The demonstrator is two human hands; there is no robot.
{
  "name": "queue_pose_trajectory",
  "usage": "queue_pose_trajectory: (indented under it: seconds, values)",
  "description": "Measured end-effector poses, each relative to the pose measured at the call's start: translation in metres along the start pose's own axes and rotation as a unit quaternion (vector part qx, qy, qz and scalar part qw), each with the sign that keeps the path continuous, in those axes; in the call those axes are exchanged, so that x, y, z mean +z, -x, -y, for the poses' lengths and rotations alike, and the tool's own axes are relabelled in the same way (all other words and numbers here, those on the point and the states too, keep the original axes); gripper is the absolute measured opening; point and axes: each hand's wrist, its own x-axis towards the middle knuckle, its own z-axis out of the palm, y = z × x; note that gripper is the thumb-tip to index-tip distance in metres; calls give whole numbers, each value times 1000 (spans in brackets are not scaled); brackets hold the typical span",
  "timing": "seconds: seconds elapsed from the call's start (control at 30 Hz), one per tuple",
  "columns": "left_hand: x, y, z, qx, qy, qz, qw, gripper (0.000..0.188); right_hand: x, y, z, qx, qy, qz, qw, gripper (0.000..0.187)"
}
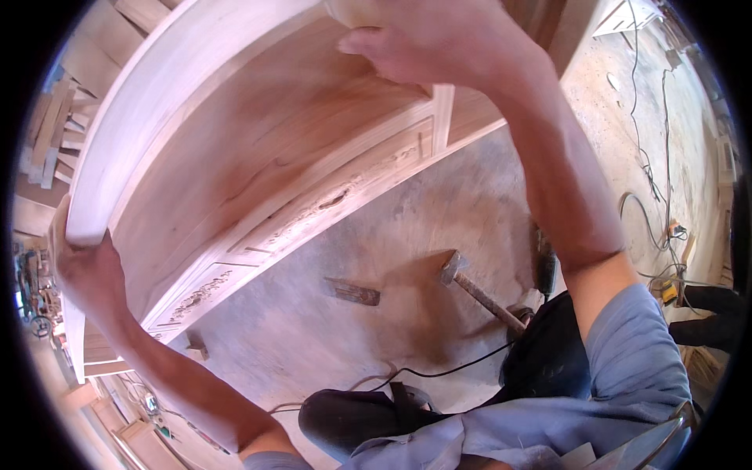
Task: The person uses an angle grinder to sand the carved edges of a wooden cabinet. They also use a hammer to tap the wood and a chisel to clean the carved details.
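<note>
A long pale wooden board [149, 102] runs along the top of a wooden furniture piece, bent by the lens from the left toward the top of the view. My left hand [90, 270] is closed round its near left end, fingers on the outer side. My right hand [439, 39] is at the top, its thumb pointing left and its fingers partly cut off by the picture's edge; it appears closed on the board's other end. Below lies the brown wooden panel [258, 149] of the furniture, with a carved front rail [337, 196] facing me.
On the dusty floor lie a hammer [478, 294] and a short wood offcut [352, 291]. A black cable [446, 371] crosses near my knees. More cables [650, 168] run along the right. Stacked boards [59, 125] stand at the far left. A dark-clothed leg [705, 317] shows at right.
</note>
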Motion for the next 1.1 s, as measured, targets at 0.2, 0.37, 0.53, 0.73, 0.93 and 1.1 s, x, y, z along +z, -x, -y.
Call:
queue_pose_trajectory:
  seconds: [0.2, 0.37, 0.53, 0.73, 0.93, 1.1]
  values:
    - [28, -48, -17, -17, 32, 106, 994, 49, 5, -11, -20, -8, -118, -153, 981, 62]
    - [60, -78, 67, -10, -28, 126, 992, 44, -5, 136, 30, 307, -246, -112, 912, 63]
    - [66, -80, 49, 32, -26, 133, 990, 38, 86, 438, 87, 601, -226, 213, 737, 76]
    - [59, -76, 34, -2, -71, 143, 987, 39, 60, 523, 191, 572, -155, 363, 719, 99]
    - [67, -92, 47, -1, -111, 210, 971, 38, 61, 529, 201, 538, -150, 401, 727, 104]
    - [67, -88, 20, 10, -136, 190, 972, 38, 64, 547, 201, 545, -134, 374, 739, 105]
